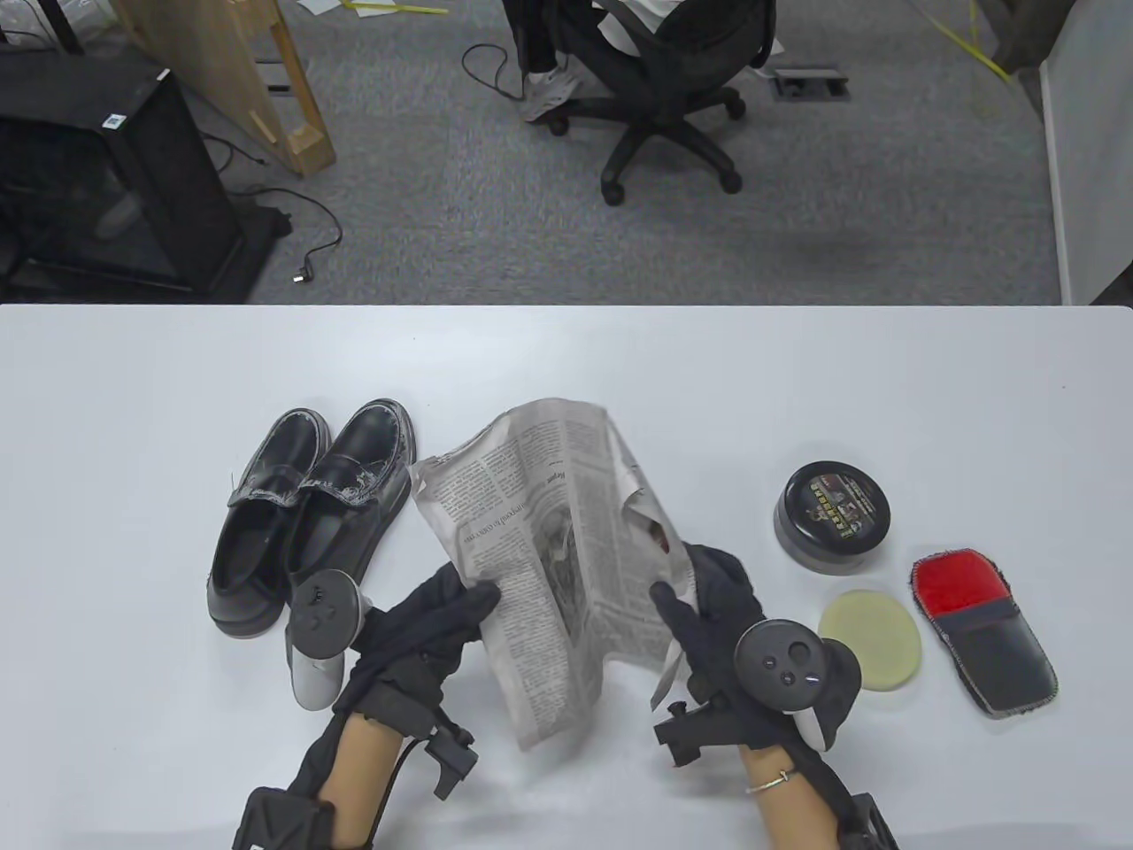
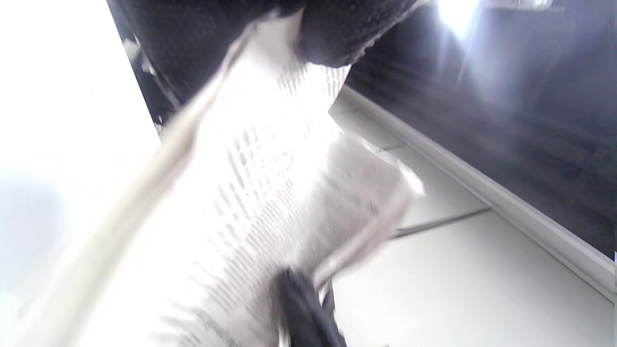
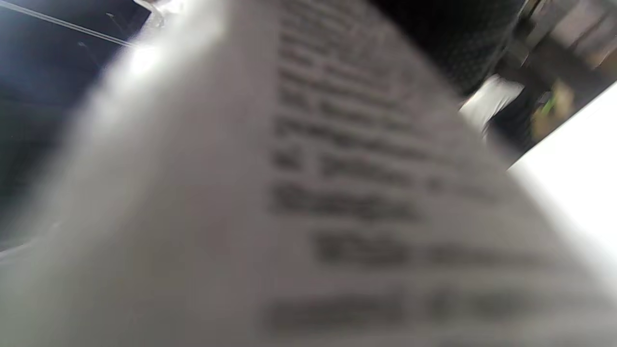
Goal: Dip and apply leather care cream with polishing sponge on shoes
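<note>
A folded newspaper sheet [image 1: 549,549] is held up above the table between both hands. My left hand [image 1: 451,611] pinches its left edge and my right hand [image 1: 699,593] grips its right edge. Two black leather shoes [image 1: 310,505] with whitish scuffs lie side by side at the left. A closed black cream tin [image 1: 832,518] sits at the right, with a round pale yellow sponge [image 1: 870,639] in front of it. Blurred newsprint [image 2: 250,217] fills the left wrist view, and newsprint [image 3: 313,193] also covers the right wrist view.
A red and dark grey polishing mitt [image 1: 982,629] lies at the far right of the white table [image 1: 566,372]. Beyond the far edge are carpet, an office chair [image 1: 664,88] with a seated person's foot, and a black cabinet [image 1: 115,177].
</note>
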`<state>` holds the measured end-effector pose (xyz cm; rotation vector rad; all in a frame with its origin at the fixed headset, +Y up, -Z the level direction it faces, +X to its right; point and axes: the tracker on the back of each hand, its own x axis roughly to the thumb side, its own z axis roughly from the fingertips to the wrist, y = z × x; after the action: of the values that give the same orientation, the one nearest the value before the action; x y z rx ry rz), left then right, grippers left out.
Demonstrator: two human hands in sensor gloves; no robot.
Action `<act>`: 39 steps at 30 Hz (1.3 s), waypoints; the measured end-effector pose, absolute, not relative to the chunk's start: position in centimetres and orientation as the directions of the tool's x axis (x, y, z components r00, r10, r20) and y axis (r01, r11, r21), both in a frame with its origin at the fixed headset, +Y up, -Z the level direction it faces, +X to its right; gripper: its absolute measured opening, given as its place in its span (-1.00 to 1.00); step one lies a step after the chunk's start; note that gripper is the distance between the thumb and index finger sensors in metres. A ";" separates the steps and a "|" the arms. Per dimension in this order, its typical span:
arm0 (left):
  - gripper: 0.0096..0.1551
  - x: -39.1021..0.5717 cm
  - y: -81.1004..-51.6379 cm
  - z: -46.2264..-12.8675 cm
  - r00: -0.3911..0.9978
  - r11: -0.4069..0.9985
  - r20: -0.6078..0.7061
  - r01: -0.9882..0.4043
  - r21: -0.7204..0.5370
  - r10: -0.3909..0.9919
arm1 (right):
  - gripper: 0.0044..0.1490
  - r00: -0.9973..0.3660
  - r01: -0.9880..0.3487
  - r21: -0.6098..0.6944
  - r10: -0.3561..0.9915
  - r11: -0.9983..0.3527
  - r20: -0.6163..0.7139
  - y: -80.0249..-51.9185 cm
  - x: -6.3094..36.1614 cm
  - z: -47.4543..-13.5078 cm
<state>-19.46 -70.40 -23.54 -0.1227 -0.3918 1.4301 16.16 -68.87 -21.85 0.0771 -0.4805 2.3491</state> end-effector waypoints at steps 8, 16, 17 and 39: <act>-0.49 -21.0 -70.9 -24.0 0.193 0.209 0.107 -0.964 -0.166 0.975 | -0.06 -0.742 -0.608 -0.447 0.670 -0.656 0.023 -69.5 20.5 -22.7; -0.53 -21.8 -71.5 -24.0 0.261 0.262 0.020 -0.963 -0.062 0.965 | -0.53 -0.850 -0.487 -0.441 0.525 -0.754 0.042 -69.4 19.6 -22.7; -0.53 -22.0 -71.6 -24.0 0.269 0.269 0.005 -0.962 -0.048 0.963 | -0.52 -0.868 -0.462 -0.427 0.495 -0.777 0.039 -69.4 19.4 -22.7; -0.51 -23.9 -73.2 -24.6 0.138 0.133 -0.092 -0.989 -0.058 0.986 | -0.48 -0.897 -0.376 -0.435 0.439 -0.818 -0.050 -69.7 21.3 -23.3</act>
<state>-23.90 -73.22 -24.58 -0.1140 0.0346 1.4327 21.33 -69.75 -23.35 -0.2053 -0.5878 2.6374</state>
